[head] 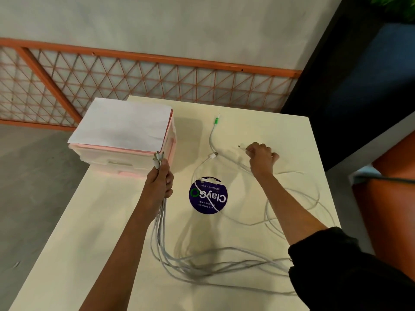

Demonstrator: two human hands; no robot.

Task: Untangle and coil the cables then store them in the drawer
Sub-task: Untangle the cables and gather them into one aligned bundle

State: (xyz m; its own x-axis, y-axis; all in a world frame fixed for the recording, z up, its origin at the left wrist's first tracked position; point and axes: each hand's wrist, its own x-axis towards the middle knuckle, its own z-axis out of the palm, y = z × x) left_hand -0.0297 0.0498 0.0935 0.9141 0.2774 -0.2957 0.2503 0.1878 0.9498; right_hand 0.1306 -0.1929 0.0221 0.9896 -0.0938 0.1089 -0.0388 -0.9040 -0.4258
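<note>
1. The pale table (101, 232) carries everything. Your cables lie across its near and right parts.
2. The drawer unit (125, 153), pink-framed with translucent fronts, stands at the table's far left corner. A white sheet of paper (121, 124) lies on top, and the visible drawer fronts sit flush with the frame.
3. The grey-white cable bundle (161, 232) drops from your left fist to the table. There it bends and sweeps right along the near edge towards your dark right sleeve (350, 272).
4. The loose white cables (289, 172) lie in open loops under and beside your right forearm, crossing one another. One strand runs over the round purple sticker (208, 195) in the table's middle.
5. Your left hand (160, 182) is closed round the bundle, just in front of the drawer unit's near right corner. The bundle's plug ends (157, 160) stick up out of the fist.
6. Your right hand (261, 158) rests knuckles-up on the far right of the table. Its fingers are curled over a thin white cable end, whose small tip (241, 147) pokes out to the left.
7. The green-collared plug (216, 121) lies flat beyond both hands, touching neither. Its cable runs back to a white plug (212, 156).
</note>
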